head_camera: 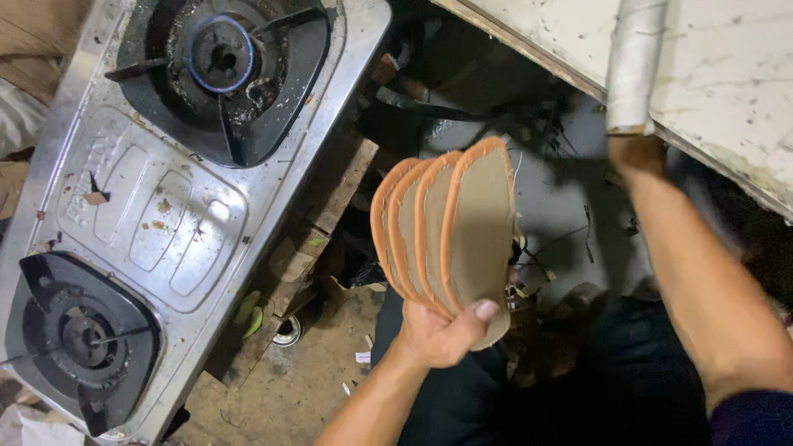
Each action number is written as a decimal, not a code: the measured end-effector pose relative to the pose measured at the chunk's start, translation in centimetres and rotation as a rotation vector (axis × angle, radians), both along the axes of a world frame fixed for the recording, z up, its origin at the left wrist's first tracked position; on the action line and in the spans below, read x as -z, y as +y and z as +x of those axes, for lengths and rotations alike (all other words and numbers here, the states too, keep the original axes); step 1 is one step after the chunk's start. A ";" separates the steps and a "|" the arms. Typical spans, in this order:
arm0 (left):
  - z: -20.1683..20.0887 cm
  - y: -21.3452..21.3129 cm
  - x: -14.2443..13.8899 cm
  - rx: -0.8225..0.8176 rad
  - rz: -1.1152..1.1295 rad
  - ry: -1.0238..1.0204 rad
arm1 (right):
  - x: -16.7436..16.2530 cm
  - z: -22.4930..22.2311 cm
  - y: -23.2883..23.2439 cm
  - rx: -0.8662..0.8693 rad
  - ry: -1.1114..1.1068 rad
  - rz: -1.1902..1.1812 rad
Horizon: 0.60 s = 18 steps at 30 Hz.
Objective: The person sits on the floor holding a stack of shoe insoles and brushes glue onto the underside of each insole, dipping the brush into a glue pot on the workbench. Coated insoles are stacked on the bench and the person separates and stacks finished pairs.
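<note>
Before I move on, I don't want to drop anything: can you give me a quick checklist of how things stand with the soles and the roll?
1. Left hand grips the fanned soles at their lower ends, thumb across the front: ok.
2. All four soles fanned, none slipping out: ok.
3. Right hand on the white roll: touching its lower end; blurred, so grip cannot tell.
4. Soles apart from the stove: ok.
5. Burners unlit: no flame seen, ok.

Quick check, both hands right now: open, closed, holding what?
Left hand: closed on a fanned stack of shoe soles.
Right hand: mostly hidden, at the lower end of a white roll; grip cannot be told.
</note>
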<state>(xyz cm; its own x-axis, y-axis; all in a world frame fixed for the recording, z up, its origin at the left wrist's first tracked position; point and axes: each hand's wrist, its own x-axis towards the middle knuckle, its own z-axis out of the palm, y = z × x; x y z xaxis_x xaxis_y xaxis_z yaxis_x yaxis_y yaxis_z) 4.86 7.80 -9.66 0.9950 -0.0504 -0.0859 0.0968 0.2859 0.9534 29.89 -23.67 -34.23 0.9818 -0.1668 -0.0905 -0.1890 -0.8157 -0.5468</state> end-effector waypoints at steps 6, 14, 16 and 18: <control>-1.5 -1.0 -0.4 -0.022 0.161 -0.042 | -12.5 -20.2 3.8 -0.146 0.064 0.896; -8.1 -8.5 -3.4 0.064 -0.022 0.045 | -24.4 -37.3 7.1 0.031 -0.080 1.421; -8.6 -9.5 -5.2 -0.026 0.087 -0.099 | -24.4 -39.5 6.3 0.127 -0.149 1.425; -8.8 -8.7 -7.7 -0.217 0.308 -0.289 | -24.0 -42.1 4.4 0.242 -0.154 1.395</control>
<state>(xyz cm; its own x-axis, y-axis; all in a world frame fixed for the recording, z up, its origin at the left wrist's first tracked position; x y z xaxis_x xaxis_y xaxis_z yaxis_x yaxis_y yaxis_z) -3.91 -0.95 -1.99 0.9651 0.1453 0.2180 -0.2159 -0.0303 0.9759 -12.17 -19.27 -10.21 0.9573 -0.1937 -0.2148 -0.1101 0.4429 -0.8898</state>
